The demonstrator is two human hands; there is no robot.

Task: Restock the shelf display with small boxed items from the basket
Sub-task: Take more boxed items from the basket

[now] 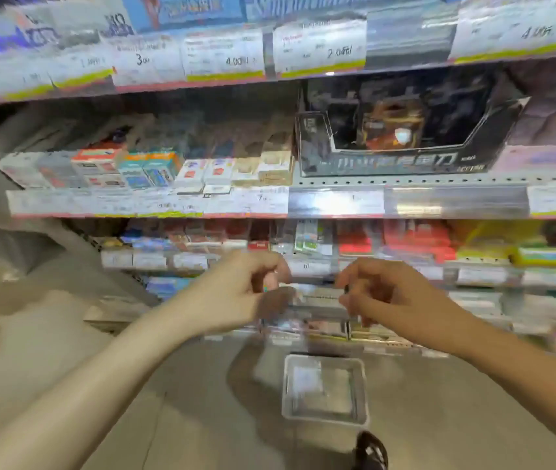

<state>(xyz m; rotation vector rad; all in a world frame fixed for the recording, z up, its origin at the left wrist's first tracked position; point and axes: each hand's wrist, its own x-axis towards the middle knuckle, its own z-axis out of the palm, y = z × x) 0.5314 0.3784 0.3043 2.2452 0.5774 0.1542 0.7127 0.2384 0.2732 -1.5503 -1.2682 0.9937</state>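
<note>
Shelves (337,203) blurred; both hands' grasp unclear.

On the top shelf's price tags in front of me I read "3" (138,59), "4.00" (234,61), "2.0" (335,52) and, far right, "4" (527,33). A middle-shelf tag (260,198) shows "7". Everything else is too blurred to read.

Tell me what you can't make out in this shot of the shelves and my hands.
- Head view: what the left hand and right hand hold, if anything, is lost to motion blur.
- The basket on the floor: its contents are smeared and unreadable.
- The price tags: most print is too blurred to read.
- The black display box: its lettering is blurred.
- The shoe is cut off by the bottom edge.
</note>
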